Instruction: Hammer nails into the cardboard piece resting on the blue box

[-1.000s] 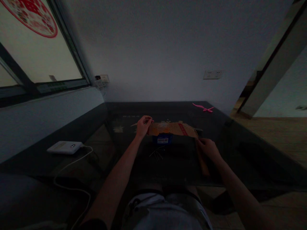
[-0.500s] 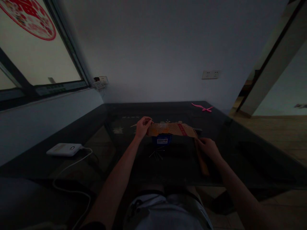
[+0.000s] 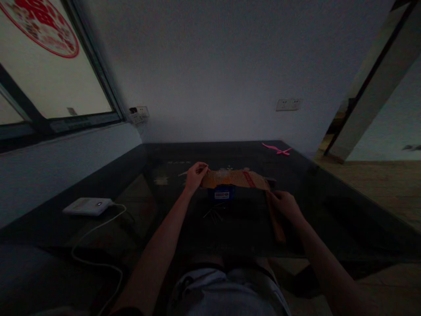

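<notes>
A brown cardboard strip [image 3: 233, 178] with a red band and clear tape spans the space between my two hands. My left hand [image 3: 196, 174] is closed on its left end, and a thin pale piece sticks out to the left behind the fingers. At the right end my right hand [image 3: 284, 202] pinches the strip's corner. Beneath the strip stands a small blue box [image 3: 222, 192] with a white label, its top hidden. Several thin nails [image 3: 215, 214] lie in front of the box. A hammer with a wooden handle [image 3: 276, 221] rests beside my right hand, its dark head partly behind the cardboard.
On the left of the dark glossy table [image 3: 243, 241] lies a white power bank [image 3: 88, 206] with a white cable [image 3: 95, 228] running off the front edge. A pink ribbon [image 3: 278, 149] lies at the back right. Behind the table is a wall with sockets [image 3: 288, 104].
The view has tilted very slightly. Both hands keep their hold on the cardboard strip, and nothing on the table has visibly moved.
</notes>
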### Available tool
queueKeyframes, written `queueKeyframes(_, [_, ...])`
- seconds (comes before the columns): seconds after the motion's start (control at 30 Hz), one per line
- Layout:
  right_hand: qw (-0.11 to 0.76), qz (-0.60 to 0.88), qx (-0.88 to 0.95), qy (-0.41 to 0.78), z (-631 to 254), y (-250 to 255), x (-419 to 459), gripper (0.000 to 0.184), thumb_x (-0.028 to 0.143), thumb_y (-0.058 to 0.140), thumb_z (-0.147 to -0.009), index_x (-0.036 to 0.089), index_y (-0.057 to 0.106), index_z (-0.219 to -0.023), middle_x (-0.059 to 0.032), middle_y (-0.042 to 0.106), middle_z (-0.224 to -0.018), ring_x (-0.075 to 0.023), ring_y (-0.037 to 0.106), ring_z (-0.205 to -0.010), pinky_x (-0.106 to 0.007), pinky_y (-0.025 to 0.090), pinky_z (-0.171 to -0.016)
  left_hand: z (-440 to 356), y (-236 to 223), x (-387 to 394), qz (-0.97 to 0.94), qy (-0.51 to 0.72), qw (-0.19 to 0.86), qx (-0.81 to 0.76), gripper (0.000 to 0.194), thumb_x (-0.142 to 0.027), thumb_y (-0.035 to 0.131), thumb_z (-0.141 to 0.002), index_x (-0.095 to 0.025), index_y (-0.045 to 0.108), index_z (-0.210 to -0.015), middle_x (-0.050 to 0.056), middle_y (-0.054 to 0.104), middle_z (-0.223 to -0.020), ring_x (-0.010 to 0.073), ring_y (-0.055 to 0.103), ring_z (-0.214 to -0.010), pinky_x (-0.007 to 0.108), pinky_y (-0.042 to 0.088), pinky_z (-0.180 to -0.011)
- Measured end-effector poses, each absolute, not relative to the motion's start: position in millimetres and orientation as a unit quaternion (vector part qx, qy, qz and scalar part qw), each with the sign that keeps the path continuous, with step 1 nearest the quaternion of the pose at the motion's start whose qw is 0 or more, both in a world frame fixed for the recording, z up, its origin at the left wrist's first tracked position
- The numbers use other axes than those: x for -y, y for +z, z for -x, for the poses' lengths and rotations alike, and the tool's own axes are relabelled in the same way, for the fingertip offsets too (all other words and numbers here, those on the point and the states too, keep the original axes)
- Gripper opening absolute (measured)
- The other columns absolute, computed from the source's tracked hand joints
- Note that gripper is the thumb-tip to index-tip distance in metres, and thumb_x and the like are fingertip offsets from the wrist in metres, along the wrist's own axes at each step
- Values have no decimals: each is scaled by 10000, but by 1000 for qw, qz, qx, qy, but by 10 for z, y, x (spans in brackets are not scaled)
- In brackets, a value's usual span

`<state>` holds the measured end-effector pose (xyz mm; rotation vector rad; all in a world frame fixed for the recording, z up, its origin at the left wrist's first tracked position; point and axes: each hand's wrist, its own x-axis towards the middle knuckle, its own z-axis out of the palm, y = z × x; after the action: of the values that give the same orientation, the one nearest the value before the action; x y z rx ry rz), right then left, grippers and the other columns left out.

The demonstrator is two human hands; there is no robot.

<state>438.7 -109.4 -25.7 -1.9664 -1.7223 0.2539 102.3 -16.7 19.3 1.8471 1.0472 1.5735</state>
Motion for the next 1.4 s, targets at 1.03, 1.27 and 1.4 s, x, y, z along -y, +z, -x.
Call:
queueKeyframes(1.03, [256,720,637,101,-4395,-239,1110,411,450,389,-845,176,684,-765,-92,699,-753,-213,635,-695,-254,393,-558,-1016,159,144,-680,582,238,-377,103,-239,564,-777,-155,571,-835,32,652,-732,147,638,-713,268,498,-695])
queueKeyframes(1.27, [255,719,639,97,-4399,-242,1113,398,443,395,-848,184,694,-803,-91,701,-777,-217,637,-723,-252,384,-550,-1010,157,148,-687,577,230,-378,102,-242,560,-783,-157,574,-836,34,648,-744,149,639,-725,271,496,-702])
queueKeyframes(1.4, [248,722,639,96,-4407,-253,1094,393,438,399,-851,186,692,-777,-86,699,-750,-207,632,-693,-249,375,-536,-1014,148,142,-683,579,236,-379,110,-247,561,-781,-160,574,-847,33,647,-746,149,639,-724,271,497,-697])
